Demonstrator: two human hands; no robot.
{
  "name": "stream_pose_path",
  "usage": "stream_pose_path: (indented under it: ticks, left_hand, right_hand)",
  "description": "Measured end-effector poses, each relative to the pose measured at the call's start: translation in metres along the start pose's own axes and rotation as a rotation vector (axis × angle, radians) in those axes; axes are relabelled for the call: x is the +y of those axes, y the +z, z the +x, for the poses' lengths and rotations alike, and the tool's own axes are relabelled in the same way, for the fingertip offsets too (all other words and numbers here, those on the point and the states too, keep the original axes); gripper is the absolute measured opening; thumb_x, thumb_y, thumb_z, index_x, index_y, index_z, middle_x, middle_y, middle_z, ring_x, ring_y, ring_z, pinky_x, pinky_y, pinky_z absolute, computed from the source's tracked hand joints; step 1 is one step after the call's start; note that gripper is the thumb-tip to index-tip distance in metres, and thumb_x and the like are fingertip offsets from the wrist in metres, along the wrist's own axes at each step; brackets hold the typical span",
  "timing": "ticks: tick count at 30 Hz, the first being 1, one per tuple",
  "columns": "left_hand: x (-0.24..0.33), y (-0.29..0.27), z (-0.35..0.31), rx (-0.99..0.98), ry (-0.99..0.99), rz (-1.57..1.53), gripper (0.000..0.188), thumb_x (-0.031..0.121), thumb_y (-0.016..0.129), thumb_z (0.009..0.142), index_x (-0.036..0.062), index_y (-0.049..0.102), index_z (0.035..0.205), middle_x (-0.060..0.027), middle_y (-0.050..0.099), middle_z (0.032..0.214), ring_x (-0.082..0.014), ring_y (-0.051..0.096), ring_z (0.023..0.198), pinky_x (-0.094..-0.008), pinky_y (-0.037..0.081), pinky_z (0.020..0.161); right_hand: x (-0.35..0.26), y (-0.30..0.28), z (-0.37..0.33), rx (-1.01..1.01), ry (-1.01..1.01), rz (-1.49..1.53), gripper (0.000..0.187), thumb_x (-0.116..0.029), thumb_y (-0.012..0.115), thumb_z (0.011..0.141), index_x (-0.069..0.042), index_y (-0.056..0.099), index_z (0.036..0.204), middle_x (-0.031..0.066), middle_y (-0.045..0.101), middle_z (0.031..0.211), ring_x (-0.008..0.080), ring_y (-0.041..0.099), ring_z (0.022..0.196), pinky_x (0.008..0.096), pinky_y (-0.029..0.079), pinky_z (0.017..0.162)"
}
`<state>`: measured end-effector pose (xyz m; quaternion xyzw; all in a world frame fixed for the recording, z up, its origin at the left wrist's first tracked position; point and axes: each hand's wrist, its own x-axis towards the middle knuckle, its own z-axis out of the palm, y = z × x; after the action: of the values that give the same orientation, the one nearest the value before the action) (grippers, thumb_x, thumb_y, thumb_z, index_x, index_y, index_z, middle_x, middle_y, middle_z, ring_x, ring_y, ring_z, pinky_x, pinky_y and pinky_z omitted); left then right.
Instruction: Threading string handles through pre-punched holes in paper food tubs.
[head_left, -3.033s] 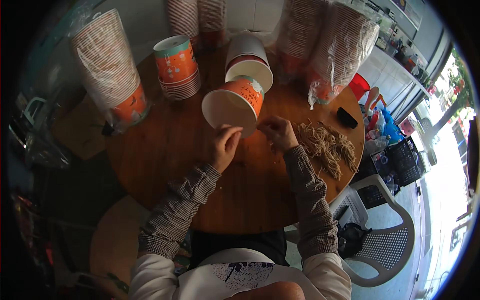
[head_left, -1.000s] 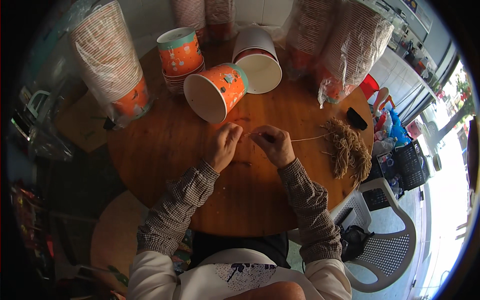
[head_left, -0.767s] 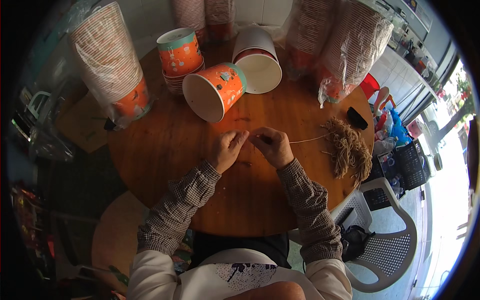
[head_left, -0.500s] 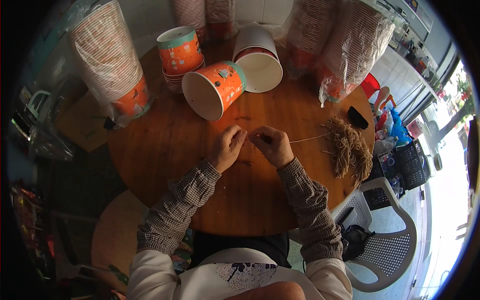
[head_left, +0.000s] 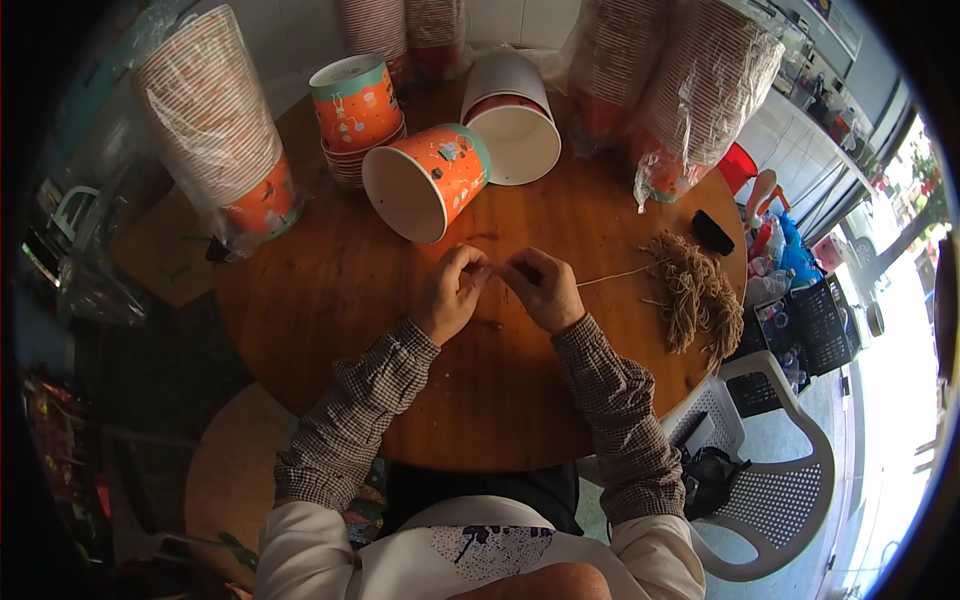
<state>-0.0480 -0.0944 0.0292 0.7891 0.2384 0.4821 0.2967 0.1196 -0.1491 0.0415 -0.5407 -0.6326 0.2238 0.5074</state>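
Over the middle of the round wooden table, my left hand and my right hand meet at the fingertips, both closed in a pinch. From my right hand a thin beige string runs right to a loose bundle of string on the table. What my left fingers pinch is too small and hidden to make out. Just beyond my hands, an orange and teal paper tub lies on its side, its white mouth toward me.
Behind stand an upside-down tub stack and tubs on their side. Plastic-wrapped tub stacks rise at left and right. A black object lies beyond the bundle. A grey plastic chair stands at right.
My fingertips have drawn closer together and now touch or overlap. The string still trails from my right hand to the bundle. The view has shifted slightly.
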Motion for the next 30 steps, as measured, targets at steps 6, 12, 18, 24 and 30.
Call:
stream_pose_path:
  ticks: [6,12,18,24,30]
  left_hand:
    - [-0.001,-0.007,0.003,0.032,0.074,0.152,0.011,-0.001,0.063,0.083,0.0018,0.054,0.089,-0.0103,0.057,0.083,-0.0257,0.059,0.077,-0.0336,0.048,0.068]
    - [-0.004,-0.005,0.004,0.069,0.068,0.179,0.013,-0.002,0.064,0.081,0.0045,0.055,0.088,-0.0082,0.058,0.083,-0.0259,0.06,0.077,-0.035,0.049,0.067]
    - [0.002,-0.01,0.005,0.086,0.176,0.301,0.015,-0.003,0.065,0.079,0.0052,0.056,0.088,-0.0065,0.059,0.084,-0.0255,0.061,0.081,-0.0345,0.048,0.071]
    - [0.0,-0.01,0.008,0.09,0.323,0.418,0.014,-0.002,0.065,0.077,0.0053,0.058,0.087,-0.0059,0.061,0.084,-0.0256,0.061,0.082,-0.0364,0.046,0.076]
    - [-0.001,-0.008,0.007,0.082,0.317,0.419,0.013,0.0,0.066,0.078,0.0051,0.058,0.087,-0.006,0.061,0.084,-0.0255,0.061,0.082,-0.0361,0.046,0.075]
  right_hand:
    - [-0.01,-0.003,0.001,-0.129,0.265,0.243,0.013,-0.012,0.065,0.087,0.001,0.063,0.088,0.0071,0.065,0.069,0.0091,0.058,0.053,0.0248,0.045,0.045]
    - [-0.009,-0.005,0.001,-0.098,0.29,0.316,0.013,-0.009,0.064,0.087,0.003,0.062,0.091,0.0068,0.064,0.068,0.0097,0.06,0.054,0.0234,0.046,0.045]
    - [-0.009,-0.004,0.002,-0.08,0.272,0.263,0.015,-0.011,0.067,0.085,0.002,0.064,0.09,0.0038,0.062,0.065,0.0075,0.058,0.055,0.0225,0.045,0.047]
    - [0.002,-0.001,0.003,-0.005,0.103,0.097,0.014,-0.013,0.073,0.079,-0.001,0.067,0.085,-0.0011,0.055,0.059,0.0053,0.047,0.052,0.0238,0.04,0.049]
    - [-0.001,-0.001,0.001,0.024,0.051,0.011,0.016,-0.016,0.074,0.078,-0.002,0.067,0.085,0.0004,0.049,0.055,0.0075,0.043,0.05,0.0262,0.038,0.048]
